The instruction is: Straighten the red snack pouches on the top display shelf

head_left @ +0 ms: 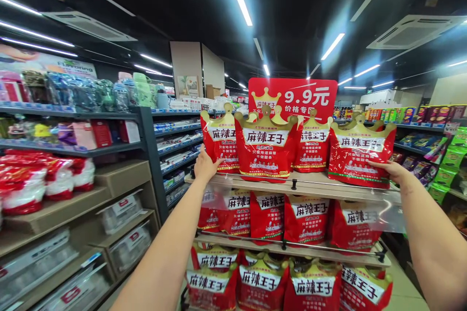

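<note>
Red snack bags (265, 148) standing on top shelf (310, 185) | left hand (205, 165) at 9 o'clock, flat against leftmost bag (220, 141) | right hand (391, 170) at 3 o'clock, fingers spread on rightmost bag (359, 155)

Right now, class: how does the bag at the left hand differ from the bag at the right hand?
The left bag stands upright, half hidden behind the middle bag; the right bag tilts and shows its whole front. The left hand presses the left bag's side edge; the right hand lies on the right bag's lower corner. Both are red, crown-topped bags on the top shelf.
</note>
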Available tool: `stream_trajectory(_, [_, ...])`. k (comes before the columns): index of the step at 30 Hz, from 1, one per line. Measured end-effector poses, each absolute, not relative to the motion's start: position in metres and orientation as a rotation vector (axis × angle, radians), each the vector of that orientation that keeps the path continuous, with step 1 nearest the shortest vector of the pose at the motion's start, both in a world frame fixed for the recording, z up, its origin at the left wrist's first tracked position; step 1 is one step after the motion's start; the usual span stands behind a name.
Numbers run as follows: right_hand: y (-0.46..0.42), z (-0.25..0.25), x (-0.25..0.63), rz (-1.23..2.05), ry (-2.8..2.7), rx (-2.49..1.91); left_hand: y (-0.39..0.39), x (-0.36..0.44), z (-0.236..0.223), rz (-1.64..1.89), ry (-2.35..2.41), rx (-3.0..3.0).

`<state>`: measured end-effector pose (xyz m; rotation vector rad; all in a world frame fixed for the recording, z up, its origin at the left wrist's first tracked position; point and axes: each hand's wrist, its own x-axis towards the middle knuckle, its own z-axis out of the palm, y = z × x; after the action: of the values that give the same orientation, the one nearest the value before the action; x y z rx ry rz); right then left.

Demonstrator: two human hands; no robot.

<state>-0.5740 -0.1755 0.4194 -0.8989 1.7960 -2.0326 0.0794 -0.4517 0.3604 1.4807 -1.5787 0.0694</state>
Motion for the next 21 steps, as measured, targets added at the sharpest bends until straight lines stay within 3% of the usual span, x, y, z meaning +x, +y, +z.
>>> stream_trajectory(3, [-0.168,0.42,-0.574,-1.917,1.651,-0.923,-0.454,0.079,0.359,0.088,-1.577,1.477])
stream_trajectory(12, [-0.197,0.445,-0.515,-2.199,1.112,-1.198,-0.45,0.078,0.362,0.093,-1.596,1.493])
stream_trajectory(21, [-0.246,0.404,-0.469,-1.604,1.313,-1.126,-0.449,0.077,0.362,0.099,-1.602,1.504])
